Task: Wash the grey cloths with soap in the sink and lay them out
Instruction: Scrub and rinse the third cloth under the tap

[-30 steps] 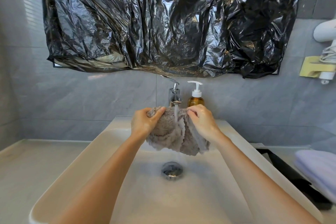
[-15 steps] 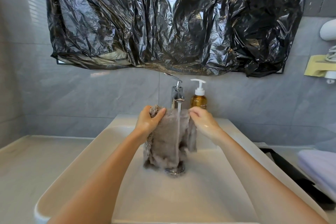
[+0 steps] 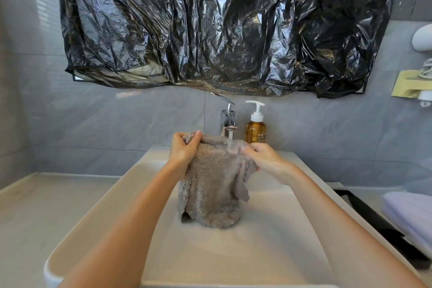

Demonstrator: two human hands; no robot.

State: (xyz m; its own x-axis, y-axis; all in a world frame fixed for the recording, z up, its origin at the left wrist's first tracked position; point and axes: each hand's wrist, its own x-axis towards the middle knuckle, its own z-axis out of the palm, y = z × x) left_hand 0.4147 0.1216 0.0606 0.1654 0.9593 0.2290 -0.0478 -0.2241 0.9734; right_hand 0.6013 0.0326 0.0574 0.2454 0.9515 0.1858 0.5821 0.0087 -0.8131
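A wet grey fluffy cloth [image 3: 210, 184] hangs over the white sink [image 3: 98, 222], its lower edge touching the basin floor and hiding the drain. My left hand [image 3: 183, 149] grips its top left corner. My right hand [image 3: 264, 159] holds the top right edge, wet and shiny. Water runs from the chrome tap [image 3: 228, 124] onto the cloth's top between my hands. An amber pump bottle of soap [image 3: 255, 127] stands just right of the tap.
Crumpled black plastic [image 3: 222, 25] covers the mirror above the tap. A pale counter [image 3: 28, 213] lies left of the sink. At the right sit a black tray [image 3: 374, 222] and a folded lilac towel [image 3: 411, 213]. A yellow wall holder [image 3: 411, 85] hangs at right.
The cloth was bunched between both hands under the tap; it has since been spread open and let down, so it now hangs to the basin floor.
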